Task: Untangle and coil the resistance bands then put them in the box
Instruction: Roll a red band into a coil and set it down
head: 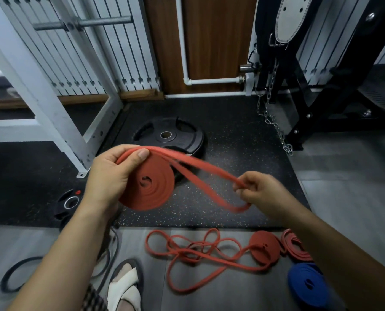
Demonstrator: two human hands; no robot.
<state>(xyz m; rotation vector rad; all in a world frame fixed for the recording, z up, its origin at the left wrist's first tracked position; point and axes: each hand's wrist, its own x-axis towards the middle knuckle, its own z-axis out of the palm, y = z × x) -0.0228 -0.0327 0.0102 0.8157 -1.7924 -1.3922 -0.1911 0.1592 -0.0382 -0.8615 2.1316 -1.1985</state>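
Above the speckled floor mat (232,131) and a black weight plate (173,135), the left hand (110,176) grips a half-coiled red resistance band (151,191). The right hand (261,194) pinches its loose loop, held in the air. On the floor nearer the person lie a tangled red band (196,252), a blue coil (308,286) and a small red coil (263,245).

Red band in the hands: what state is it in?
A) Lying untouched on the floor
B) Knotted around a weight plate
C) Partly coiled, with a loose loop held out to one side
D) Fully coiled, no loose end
C: the left hand grips the rolled part of the red band, while the right hand pinches the end of its uncoiled loop.
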